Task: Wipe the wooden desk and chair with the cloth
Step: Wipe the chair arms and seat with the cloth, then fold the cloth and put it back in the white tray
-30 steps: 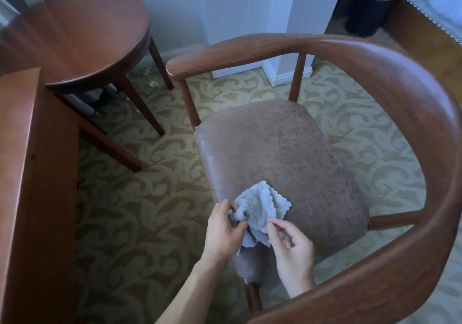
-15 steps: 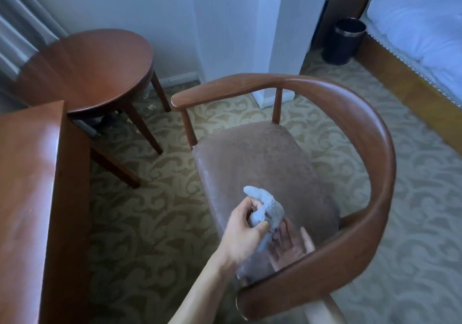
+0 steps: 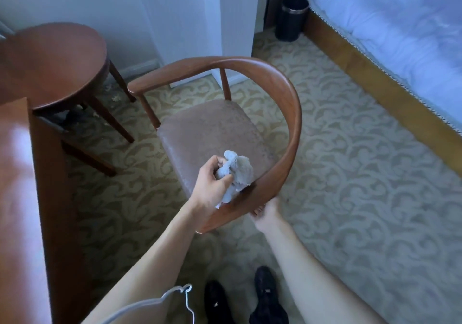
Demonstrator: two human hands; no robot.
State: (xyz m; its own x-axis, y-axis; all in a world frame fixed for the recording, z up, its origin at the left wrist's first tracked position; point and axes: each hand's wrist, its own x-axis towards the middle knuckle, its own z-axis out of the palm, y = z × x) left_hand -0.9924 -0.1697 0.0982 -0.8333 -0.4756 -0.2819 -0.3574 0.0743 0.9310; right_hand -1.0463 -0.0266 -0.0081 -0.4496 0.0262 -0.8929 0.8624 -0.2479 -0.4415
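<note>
- Cloth [image 3: 236, 171] is bunched in the left hand [image 3: 212, 186], fingers and thumb curled round its lower part, the loose crumpled end sticking up and to the right, touching the inner face of the chair's curved rail.
- Right hand [image 3: 266, 213] sits at the outer, near side of that same rail [image 3: 287, 163]; its fingers go under the wood and out of sight, so I cannot tell whether it grips the rail or only steadies it.
- Soft, light and floppy, that cloth: my guess is it will fold to whatever curve it meets, so wrapping it over the rail and sliding along would cover top and sides together. Held as a ball it offers only a small face to the wood.
- Chair [image 3: 217, 133] looks stiff and fairly light, with a smooth polished rail that may be slippery; the rail near the back post seems the sensible place to hold it still.
- Padded seat [image 3: 210, 136] lies beyond the hands, brownish and mottled.
- Wooden table [image 3: 17, 198] runs along the near left, well apart from the chair, with no hand on it.
- Farther left stands a round side table [image 3: 52, 63]; a dark bin [image 3: 291, 18] and a bed [image 3: 400, 36] are at the far right, on patterned carpet [image 3: 350, 173].
</note>
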